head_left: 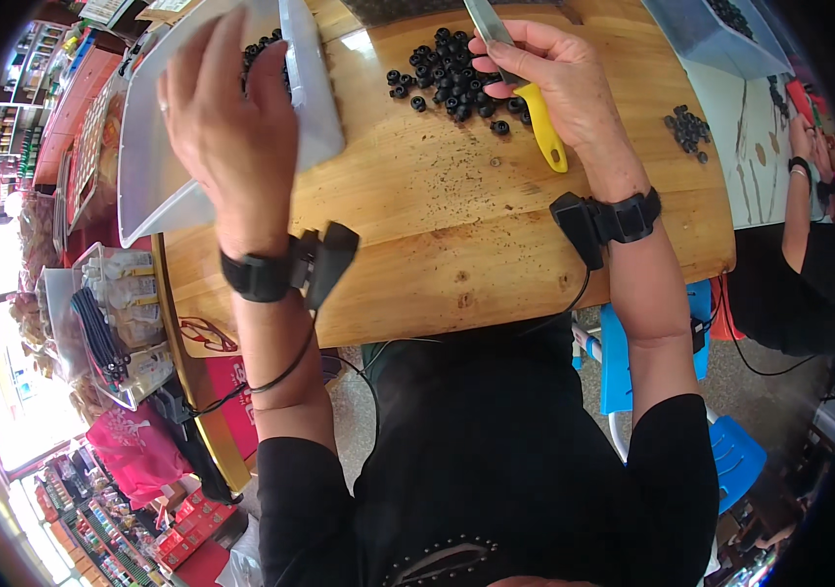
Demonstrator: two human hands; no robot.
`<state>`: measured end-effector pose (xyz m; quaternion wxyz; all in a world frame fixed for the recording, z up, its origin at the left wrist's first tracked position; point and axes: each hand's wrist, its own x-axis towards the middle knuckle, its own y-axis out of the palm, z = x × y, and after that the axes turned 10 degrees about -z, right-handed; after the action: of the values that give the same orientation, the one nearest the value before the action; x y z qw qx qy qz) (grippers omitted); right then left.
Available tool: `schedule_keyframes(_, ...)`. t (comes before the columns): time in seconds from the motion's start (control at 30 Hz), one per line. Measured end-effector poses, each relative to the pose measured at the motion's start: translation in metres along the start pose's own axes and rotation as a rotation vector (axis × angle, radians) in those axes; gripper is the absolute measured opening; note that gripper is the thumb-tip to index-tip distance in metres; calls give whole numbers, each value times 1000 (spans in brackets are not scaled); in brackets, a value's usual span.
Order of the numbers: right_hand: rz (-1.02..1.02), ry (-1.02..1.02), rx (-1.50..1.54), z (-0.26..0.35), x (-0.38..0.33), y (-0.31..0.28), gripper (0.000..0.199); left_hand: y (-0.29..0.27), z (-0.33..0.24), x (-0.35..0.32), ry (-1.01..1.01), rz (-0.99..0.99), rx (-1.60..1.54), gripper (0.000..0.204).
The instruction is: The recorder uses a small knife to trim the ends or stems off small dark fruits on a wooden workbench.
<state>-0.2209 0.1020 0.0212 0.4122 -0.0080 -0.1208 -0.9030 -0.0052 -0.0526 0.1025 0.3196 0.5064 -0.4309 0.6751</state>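
My left hand (231, 127) is raised over a translucent plastic bin (312, 88), fingers spread and slightly blurred, with nothing visible in them. Small black round parts (266, 49) show inside that bin, partly hidden behind the hand. My right hand (569, 83) grips a knife by its yellow handle (546, 137), its metal blade (487, 22) pointing away from me. Between the hands, just left of the knife, lies a loose pile of black round parts (449, 78) with holes in them. Dark crumbs are scattered on the wood nearer to me.
The wooden table (398, 284) carries a smaller cluster of black parts (686, 132) at the right. Red-framed glasses (207, 335) lie at its left corner. Another person's arm (797, 210) works at a white table (755, 166) with a bluish bin (721, 39). A blue chair (623, 367) stands below.
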Motion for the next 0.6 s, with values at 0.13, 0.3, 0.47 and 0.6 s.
schedule_keyframes(0.13, 4, 3, -18, -2, 0, -1, 28, 9, -57, -27, -18, 28, -361, 19)
schedule_keyframes(0.3, 0, 11, -26, 6, -3, 5, 30, 43, -74, -75, -354, 401, -260, 19)
schedule_keyframes(0.47, 2, 34, -18, 7, -3, 5, 32, 60, -63, -91, -445, 564, -97, 22)
schedule_keyframes(0.6, 5, 34, -3, 5, -3, 5, 32, 74, -48, -104, -458, 571, -198, 24)
